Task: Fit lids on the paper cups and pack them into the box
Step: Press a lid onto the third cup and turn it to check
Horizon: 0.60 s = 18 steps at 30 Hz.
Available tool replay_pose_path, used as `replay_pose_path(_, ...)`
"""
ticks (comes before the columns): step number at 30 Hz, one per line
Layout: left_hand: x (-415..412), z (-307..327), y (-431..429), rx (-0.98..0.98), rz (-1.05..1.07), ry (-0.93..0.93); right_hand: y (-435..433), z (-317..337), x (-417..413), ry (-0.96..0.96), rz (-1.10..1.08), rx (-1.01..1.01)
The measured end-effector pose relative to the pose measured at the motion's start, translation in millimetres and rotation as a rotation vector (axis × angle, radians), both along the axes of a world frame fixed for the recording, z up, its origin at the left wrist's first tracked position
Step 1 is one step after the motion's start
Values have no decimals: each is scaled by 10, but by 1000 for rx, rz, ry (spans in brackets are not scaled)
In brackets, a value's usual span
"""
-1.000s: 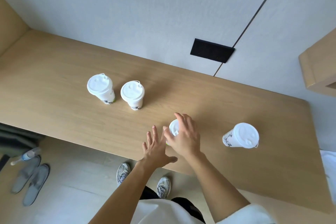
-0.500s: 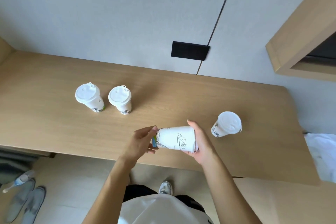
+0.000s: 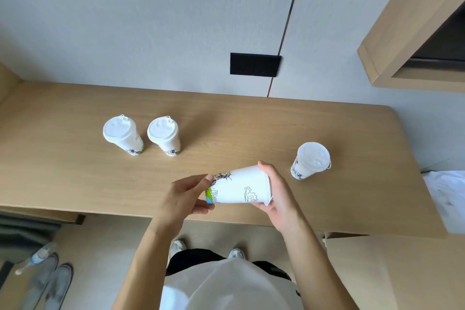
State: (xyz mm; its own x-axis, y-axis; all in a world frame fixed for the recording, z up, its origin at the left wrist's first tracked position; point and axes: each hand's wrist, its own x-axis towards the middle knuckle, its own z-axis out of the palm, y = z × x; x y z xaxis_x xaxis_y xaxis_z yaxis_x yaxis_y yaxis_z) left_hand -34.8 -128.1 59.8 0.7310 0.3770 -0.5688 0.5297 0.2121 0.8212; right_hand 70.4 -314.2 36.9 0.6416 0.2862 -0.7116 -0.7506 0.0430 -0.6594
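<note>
White paper cup lies sideways between your hands over the desk; your left hand pinches its base and your right hand wraps the mouth end. You seem to be seating its lid; press the rim evenly next.

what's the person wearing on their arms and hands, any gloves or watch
No gloves, rings or watch show: the left hand and right hand are bare, and so are both forearms. No sleeve covers them; a white top shows below.
</note>
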Motion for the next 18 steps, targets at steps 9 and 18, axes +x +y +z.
replay_pose_path(9,1,53,41,-13,52,-74,32,11,-57,-79,-38,87)
replay_pose_path(18,11,92,91,-74,6,-161,10,25,-24,-98,-84,96)
